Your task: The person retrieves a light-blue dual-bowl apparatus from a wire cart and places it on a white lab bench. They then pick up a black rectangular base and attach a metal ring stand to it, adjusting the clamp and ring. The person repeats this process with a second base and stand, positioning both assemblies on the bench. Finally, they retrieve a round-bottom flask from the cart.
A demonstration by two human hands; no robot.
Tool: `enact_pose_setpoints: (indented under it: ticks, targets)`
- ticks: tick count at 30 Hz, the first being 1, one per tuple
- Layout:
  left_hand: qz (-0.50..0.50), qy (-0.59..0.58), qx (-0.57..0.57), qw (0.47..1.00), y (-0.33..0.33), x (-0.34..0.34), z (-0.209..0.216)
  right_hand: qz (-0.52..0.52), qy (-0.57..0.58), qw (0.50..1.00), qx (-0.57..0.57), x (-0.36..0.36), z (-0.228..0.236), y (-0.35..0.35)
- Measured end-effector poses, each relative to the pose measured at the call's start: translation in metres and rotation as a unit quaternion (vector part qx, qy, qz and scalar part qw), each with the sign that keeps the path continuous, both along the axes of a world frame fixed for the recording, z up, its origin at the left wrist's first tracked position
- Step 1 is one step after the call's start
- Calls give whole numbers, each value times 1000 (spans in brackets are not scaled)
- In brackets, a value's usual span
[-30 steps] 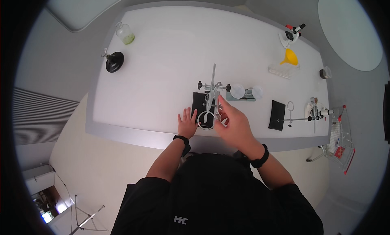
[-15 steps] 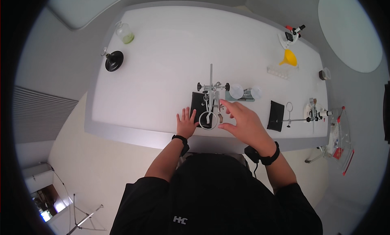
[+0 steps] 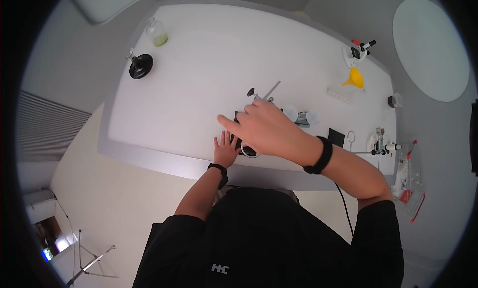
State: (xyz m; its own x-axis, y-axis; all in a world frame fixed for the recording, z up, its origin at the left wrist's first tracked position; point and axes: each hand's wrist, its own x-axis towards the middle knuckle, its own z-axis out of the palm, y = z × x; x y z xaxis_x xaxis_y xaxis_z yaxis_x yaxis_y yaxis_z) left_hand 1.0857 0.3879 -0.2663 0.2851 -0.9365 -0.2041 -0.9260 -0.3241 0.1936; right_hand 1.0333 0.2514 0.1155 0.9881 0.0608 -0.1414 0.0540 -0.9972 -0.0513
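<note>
A retort stand stands near the front edge of the table, its black base (image 3: 235,136) partly showing. My left hand (image 3: 225,151) lies flat at the base's left side, fingers spread. Over the stand is my right hand (image 3: 259,126), with one digit pointing left and the other fingers curled down. What those fingers grip is hidden beneath the hand. Beyond them a slanted metal rod (image 3: 272,90) and a black clamp knob (image 3: 250,92) show. Part of a metal ring (image 3: 249,155) appears below the right hand.
A small balance (image 3: 301,119) with clear pans stands right of the stand. Another stand (image 3: 381,146) with clamps is at the right edge. Farther back are a yellow funnel (image 3: 355,78), a microscope (image 3: 354,54), a clear rack (image 3: 339,94), a glass bottle (image 3: 158,35) and a black-domed object (image 3: 141,67).
My right hand has moved up and left from beside the ring to over the stand, covering its middle. The rod now slants right. My left hand stays at the base. The view has shifted slightly.
</note>
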Motion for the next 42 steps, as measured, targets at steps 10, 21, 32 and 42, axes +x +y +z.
enact_pose_setpoints:
  ticks: [10,21,32,42]
  targets:
    - [32,9,-43,999,5,0,2,-154,160,975,2,117,-11,-70]
    - [40,22,-63,997,3,0,3,-282,131,899,308,24,-18,-188]
    - [34,28,-74,996,2,0,8,-309,-76,914,253,-68,-19,-132]
    - [28,10,-47,998,-2,-2,10,-434,-190,877,72,-116,-39,-22]
